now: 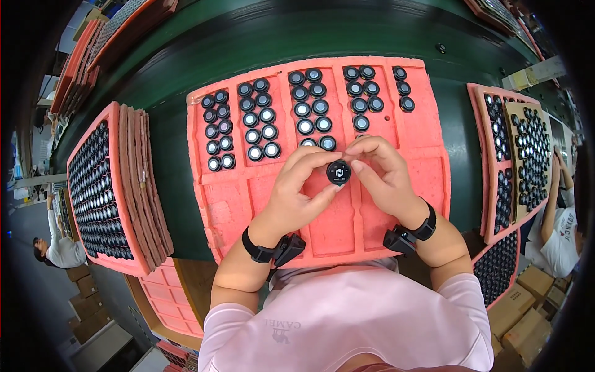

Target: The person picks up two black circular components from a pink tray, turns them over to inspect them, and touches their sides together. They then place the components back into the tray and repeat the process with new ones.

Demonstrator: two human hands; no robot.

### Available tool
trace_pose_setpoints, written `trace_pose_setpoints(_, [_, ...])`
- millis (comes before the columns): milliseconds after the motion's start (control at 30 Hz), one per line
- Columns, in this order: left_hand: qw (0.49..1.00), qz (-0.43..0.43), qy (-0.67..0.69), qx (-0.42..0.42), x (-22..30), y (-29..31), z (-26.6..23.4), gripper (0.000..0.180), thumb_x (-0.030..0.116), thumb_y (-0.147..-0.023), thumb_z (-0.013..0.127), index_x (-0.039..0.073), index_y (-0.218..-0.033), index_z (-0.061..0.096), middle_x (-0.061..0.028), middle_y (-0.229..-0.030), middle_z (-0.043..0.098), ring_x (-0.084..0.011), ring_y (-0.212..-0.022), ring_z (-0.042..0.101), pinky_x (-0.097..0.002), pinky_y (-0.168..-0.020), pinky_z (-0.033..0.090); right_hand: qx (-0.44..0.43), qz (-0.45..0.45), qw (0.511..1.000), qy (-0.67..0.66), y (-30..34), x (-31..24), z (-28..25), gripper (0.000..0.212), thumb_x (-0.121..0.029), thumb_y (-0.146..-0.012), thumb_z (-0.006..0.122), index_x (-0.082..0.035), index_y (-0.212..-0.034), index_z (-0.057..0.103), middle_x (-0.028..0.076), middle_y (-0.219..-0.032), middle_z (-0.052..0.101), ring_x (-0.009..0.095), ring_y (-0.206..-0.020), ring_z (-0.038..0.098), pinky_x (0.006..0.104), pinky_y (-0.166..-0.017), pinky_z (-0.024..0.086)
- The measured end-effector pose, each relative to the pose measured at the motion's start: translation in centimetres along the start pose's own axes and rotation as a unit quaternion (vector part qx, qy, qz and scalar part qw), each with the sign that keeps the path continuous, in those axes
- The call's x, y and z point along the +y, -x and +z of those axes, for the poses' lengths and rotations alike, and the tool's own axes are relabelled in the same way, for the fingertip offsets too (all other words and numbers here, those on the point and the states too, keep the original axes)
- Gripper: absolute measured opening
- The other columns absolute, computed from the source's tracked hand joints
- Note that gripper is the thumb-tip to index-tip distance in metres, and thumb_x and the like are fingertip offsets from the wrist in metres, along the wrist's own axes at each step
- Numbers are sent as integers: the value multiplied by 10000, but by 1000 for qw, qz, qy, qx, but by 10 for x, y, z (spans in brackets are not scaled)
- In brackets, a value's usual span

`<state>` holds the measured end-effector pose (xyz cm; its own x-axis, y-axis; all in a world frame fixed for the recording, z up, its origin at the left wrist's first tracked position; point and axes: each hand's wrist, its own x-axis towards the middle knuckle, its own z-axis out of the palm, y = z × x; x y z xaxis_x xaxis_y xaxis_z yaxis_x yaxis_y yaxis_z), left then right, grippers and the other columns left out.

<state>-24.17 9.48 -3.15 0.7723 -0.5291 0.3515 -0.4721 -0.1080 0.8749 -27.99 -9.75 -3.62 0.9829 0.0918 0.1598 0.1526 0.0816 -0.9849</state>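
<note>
A small round black disc-shaped part [339,173] with a white mark on its face is held over the pink foam tray [223,211]. My left hand [302,189] grips it between thumb and fingers at its left and lower edge. At its upper right edge is my right hand [385,180], thumb and forefinger pinched close together. Whether they hold the disc's rim or something thin there, I cannot tell. Beyond my hands, several similar black round parts [301,92] with pale shiny tops stand in columns in the tray's far compartments.
To the left rises a stack of foam trays [133,186], its top one full of black parts. More filled trays [491,161] lie on the right. The green work surface [279,34] stretches behind. Cardboard boxes [527,304] stand at lower right; other people [561,242] are at the sides.
</note>
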Motion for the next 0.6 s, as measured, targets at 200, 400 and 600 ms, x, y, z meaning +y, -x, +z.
trace_pose_setpoints(200, [998,-26,42,-25,2,1,1,479,-51,-761,697,-1,-1222,576,-103,-1129,575,-205,-1039,564,-321,-904,461,-14,51,988,-145,1,1,0,234,70,-899,568,7,-1121,528,91,-1070,565,148,-984,577,295,-883,482])
trace_pose_setpoints(400, [978,-61,198,30,-6,8,6,397,-84,-813,653,-14,-1188,546,-106,-1102,565,-184,-1023,567,-304,-902,460,-31,-38,994,-93,3,7,6,310,57,-878,618,-3,-1174,548,73,-1068,553,124,-922,575,261,-813,489])
trace_pose_setpoints(600, [995,14,97,37,-5,7,4,319,-117,-806,637,-20,-1103,576,-121,-1083,559,-198,-1018,573,-306,-907,465,-31,-122,992,27,2,8,3,265,58,-846,646,-4,-1098,589,88,-1051,555,139,-920,577,264,-790,497])
